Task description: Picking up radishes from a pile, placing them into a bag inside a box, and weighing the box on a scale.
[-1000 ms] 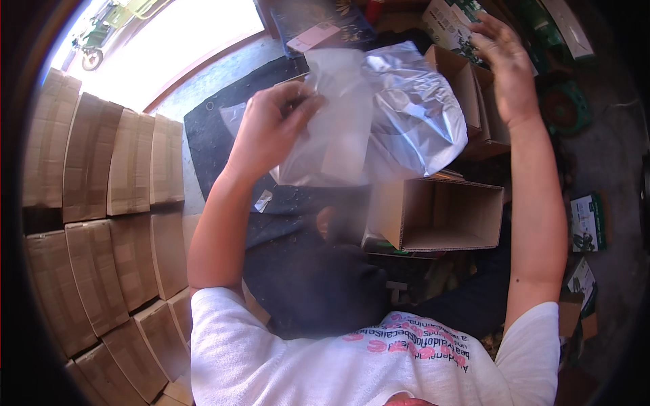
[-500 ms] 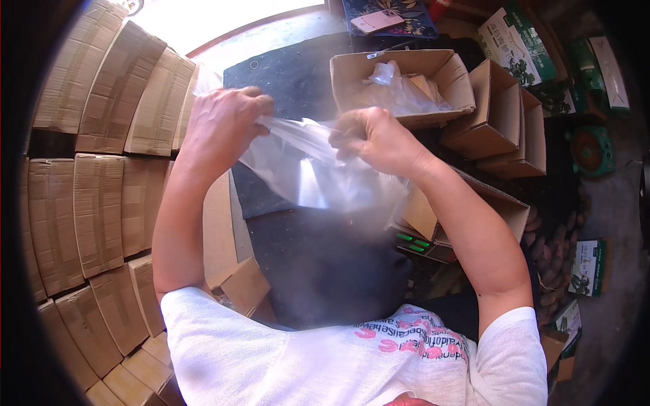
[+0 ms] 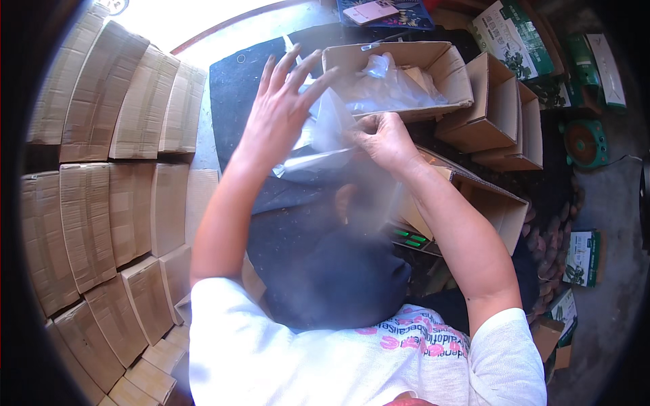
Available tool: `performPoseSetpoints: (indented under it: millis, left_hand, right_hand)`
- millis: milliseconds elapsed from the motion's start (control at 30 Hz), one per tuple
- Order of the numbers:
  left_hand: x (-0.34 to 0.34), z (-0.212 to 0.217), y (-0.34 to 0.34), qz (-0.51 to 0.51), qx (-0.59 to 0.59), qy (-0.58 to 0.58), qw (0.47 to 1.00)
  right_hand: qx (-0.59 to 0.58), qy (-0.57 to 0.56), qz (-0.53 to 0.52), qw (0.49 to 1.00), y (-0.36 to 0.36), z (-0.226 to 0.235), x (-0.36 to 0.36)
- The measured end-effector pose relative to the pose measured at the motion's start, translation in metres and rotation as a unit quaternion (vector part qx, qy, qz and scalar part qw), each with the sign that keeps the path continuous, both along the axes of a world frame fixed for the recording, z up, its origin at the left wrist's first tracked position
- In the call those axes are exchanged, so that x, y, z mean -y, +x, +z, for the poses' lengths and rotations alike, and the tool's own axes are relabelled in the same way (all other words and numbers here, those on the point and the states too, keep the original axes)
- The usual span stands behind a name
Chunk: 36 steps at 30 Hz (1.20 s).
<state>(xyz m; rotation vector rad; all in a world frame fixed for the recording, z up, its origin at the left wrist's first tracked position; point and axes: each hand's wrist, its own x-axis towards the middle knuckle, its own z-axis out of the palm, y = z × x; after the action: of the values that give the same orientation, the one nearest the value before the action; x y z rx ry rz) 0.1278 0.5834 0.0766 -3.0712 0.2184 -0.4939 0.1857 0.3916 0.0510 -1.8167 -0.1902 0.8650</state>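
A clear plastic bag [image 3: 326, 128] hangs in front of me, crumpled and partly see-through. My right hand [image 3: 387, 141] pinches its right edge between thumb and fingers. Over the bag's left side, my left hand [image 3: 279, 108] is raised with its fingers spread apart, gripping nothing that I can see. Just beyond my right hand, an open cardboard box [image 3: 459, 76] contains more clear plastic bags [image 3: 382, 84].
Stacked cardboard cartons [image 3: 84, 227] form a wall on the left. Open boxes [image 3: 482, 101] stand at the right, above a device with green lit digits [image 3: 409, 237]. A pink phone [image 3: 370, 11] lies at the back. Brownish lumps [image 3: 542, 254] are heaped at the right.
My left hand has let go of the bag's edge, moved right and spread its fingers. The bag, stretched between both hands before, now hangs more narrowly from my right hand.
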Motion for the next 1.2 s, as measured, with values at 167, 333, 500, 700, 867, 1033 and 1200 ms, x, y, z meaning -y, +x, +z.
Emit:
performPoseSetpoints:
  millis: [167, 333, 500, 700, 867, 1033, 1200]
  left_hand:
    - [0.037, -0.049, -0.049, 0.124, -0.041, -0.501, 0.855]
    - [0.059, -0.073, -0.056, 0.202, -0.189, -0.797, 0.537]
    - [0.061, -0.080, -0.056, 0.226, -0.276, -0.829, 0.431]
    - [0.070, -0.102, -0.064, 0.189, -0.104, -0.948, 0.235]
    - [0.034, -0.095, -0.083, 0.112, 0.047, -0.969, 0.215]
    - [-0.094, 0.010, -0.130, 0.107, 0.366, -0.824, 0.419]
    - [-0.044, 0.070, -0.084, 0.133, 0.396, -0.660, 0.624]
  right_hand:
    - [-0.013, -0.005, -0.015, 1.000, -0.002, -0.013, 0.005]
    - [0.186, -0.082, 0.076, 0.976, -0.009, -0.031, 0.013]
    - [0.217, -0.084, 0.114, 0.966, -0.018, -0.032, 0.026]
    - [0.022, 0.100, -0.060, 0.993, -0.020, -0.045, 0.032]
    - [0.172, -0.089, -0.111, 0.975, -0.013, -0.063, 0.035]
    - [-0.040, -0.137, -0.152, 0.978, -0.005, -0.059, 0.040]
    - [-0.042, 0.176, -0.269, 0.946, -0.004, -0.048, 0.048]
